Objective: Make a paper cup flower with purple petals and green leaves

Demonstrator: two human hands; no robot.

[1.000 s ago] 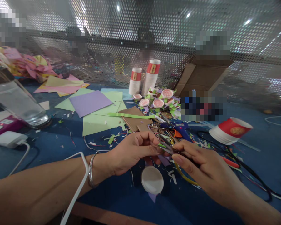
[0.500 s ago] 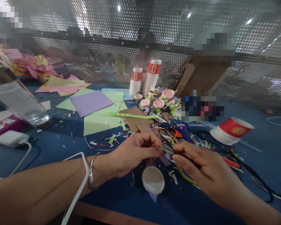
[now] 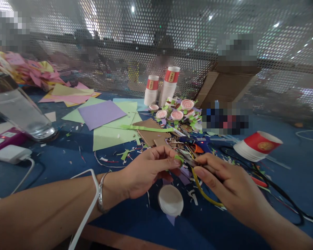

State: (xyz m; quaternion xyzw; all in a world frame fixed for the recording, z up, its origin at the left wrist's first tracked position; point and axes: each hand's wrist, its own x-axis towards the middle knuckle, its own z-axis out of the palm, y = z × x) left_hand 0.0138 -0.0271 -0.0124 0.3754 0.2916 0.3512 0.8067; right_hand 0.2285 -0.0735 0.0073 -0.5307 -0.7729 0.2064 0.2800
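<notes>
My left hand (image 3: 148, 170) pinches a small green paper scrap (image 3: 179, 159) between thumb and fingertips above the blue table (image 3: 67, 159). My right hand (image 3: 224, 184) is closed round scissors (image 3: 191, 161) with yellow handles, the blades meeting the scrap. A silver bracelet (image 3: 101, 191) circles my left wrist. Right below the hands a white round cup base (image 3: 170, 200) lies upside down on a purple paper bit.
Green and purple paper sheets (image 3: 104, 119) lie behind, with cardboard strips, a blue glue gun (image 3: 198, 141), two stacks of red-and-white paper cups (image 3: 163, 86), a tipped cup stack (image 3: 257, 145), a glass jar (image 3: 18, 107), a charger (image 3: 10, 153) and black cables.
The left hand's fingers have shifted slightly, bringing the green scrap up against the scissor blades. Both hands stay in about the same place.
</notes>
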